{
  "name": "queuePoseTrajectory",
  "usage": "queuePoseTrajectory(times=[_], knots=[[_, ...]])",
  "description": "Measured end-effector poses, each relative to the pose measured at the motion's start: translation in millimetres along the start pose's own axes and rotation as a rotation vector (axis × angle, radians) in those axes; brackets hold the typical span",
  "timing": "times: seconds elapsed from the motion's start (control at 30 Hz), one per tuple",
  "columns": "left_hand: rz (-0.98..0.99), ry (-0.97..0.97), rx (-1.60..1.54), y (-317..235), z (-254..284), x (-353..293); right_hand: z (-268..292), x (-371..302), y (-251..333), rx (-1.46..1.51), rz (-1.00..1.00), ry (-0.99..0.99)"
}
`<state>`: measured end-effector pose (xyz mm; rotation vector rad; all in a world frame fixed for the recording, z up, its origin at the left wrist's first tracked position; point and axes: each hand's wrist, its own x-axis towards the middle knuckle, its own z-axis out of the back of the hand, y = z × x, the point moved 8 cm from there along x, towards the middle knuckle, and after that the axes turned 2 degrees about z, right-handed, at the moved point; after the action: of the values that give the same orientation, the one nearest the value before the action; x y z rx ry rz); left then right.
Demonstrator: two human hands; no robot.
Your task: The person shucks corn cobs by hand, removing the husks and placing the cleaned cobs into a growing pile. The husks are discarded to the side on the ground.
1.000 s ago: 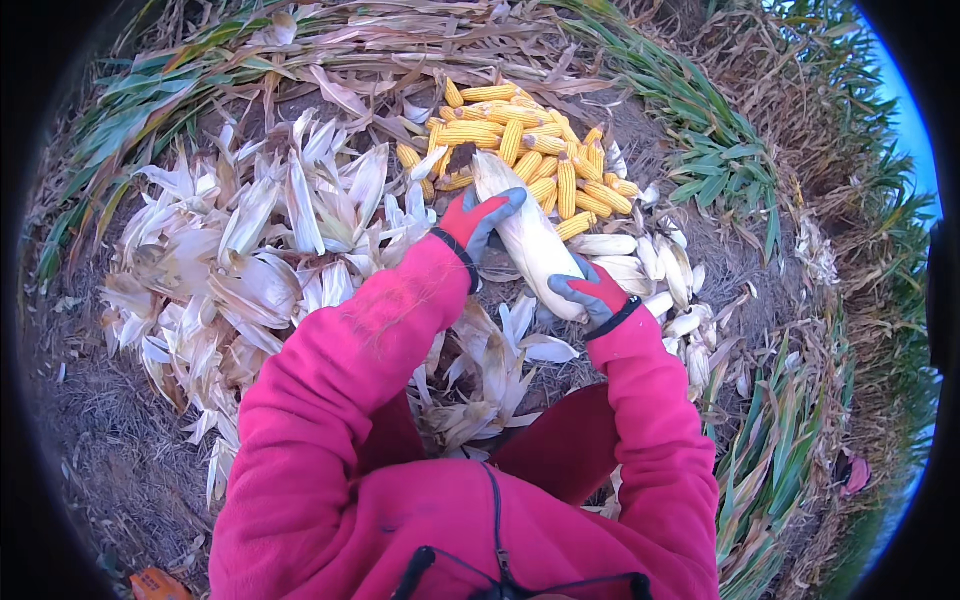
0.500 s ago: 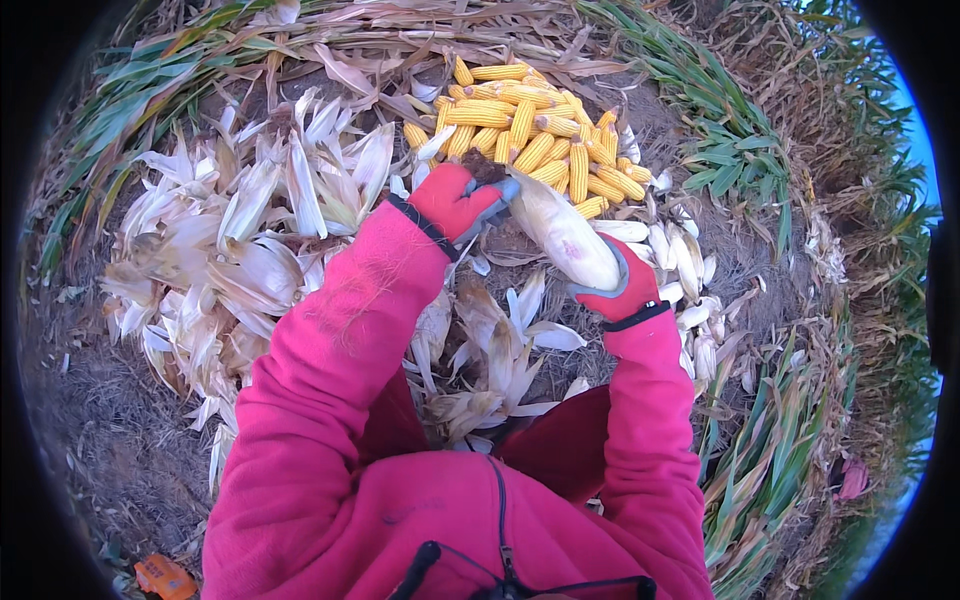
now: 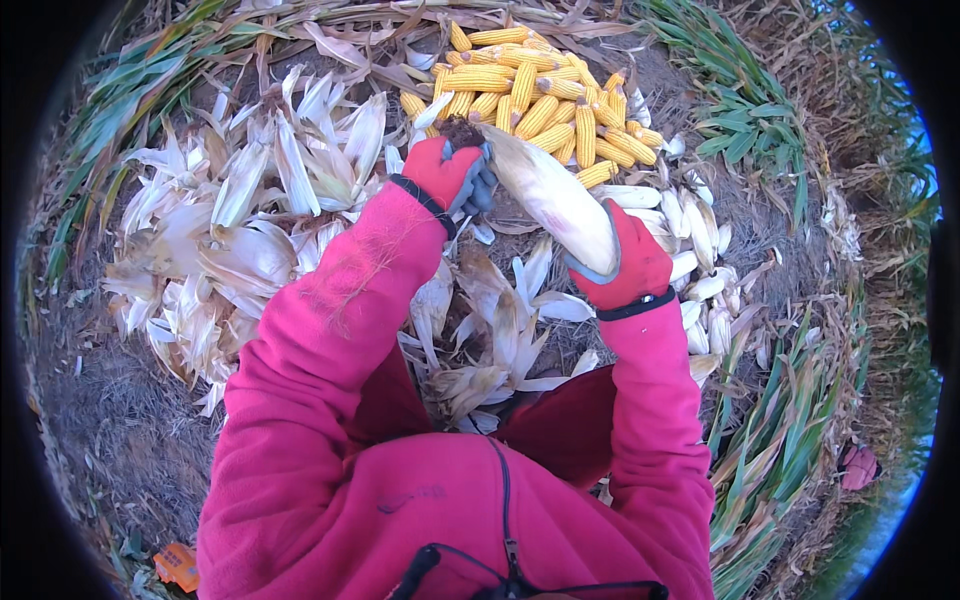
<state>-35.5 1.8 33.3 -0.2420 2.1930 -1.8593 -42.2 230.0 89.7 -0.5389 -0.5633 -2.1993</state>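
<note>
Holding long, pale, husk-covered corn ear [image 3: 553, 192].
Red-and-grey-gloved right hand [image 3: 632, 260] gripping its near end; red-and-grey-gloved left hand [image 3: 452, 176] curling fingers near its far tip, grip unclear.

Ear [image 3: 555, 195] slants btwn hands: R hand [image 3: 630, 262] around near-R end, L hand [image 3: 450, 178] by far-L end. Bare-cob heap [image 3: 540, 88] on ground [image 3: 120, 430] beyond ear; big husk pile [image 3: 250, 225] to L; unhusked ears [image 3: 685, 225] to R, nearer than heap. Loose husks [image 3: 495, 335] btwn ear & legs [image 3: 560, 425]. Stalks [image 3: 340, 18] behind heap & husk pile; standing plants [image 3: 890, 190] far R.
</note>
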Motion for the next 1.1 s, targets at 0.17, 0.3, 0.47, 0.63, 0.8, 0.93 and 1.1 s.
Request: queuePoseTrajectory(times=[0.17, 0.3, 0.47, 0.63, 0.8, 0.93, 1.1], knots=[[-0.155, -0.081, 0.001, -6, -2, 3, -29, -10, -3, 0.331, -0.137, -0.003], [-0.584, 0.098, 0.841, -20, -56, -39, -92, -34, -28, 1.273, -0.912, 0.136], [-0.748, 0.581, 1.035, 22, -115, -84, -107, -33, -10, 1.664, -0.971, 0.204], [-0.662, 1.411, 1.008, 119, -189, -224, -114, -7, -35, 1.512, -1.025, 0.021], [-0.496, 0.395, 1.096, 38, -98, -59, -107, -8, -86, 1.473, -0.857, -0.144], [-0.181, 0.088, 0.077, 37, -39, -20, -99, -14, -68, 1.232, -0.704, -0.065], [-0.223, -0.014, -0.008, 18, -32, -21, -76, -22, -17, 1.325, -0.763, 0.071]])
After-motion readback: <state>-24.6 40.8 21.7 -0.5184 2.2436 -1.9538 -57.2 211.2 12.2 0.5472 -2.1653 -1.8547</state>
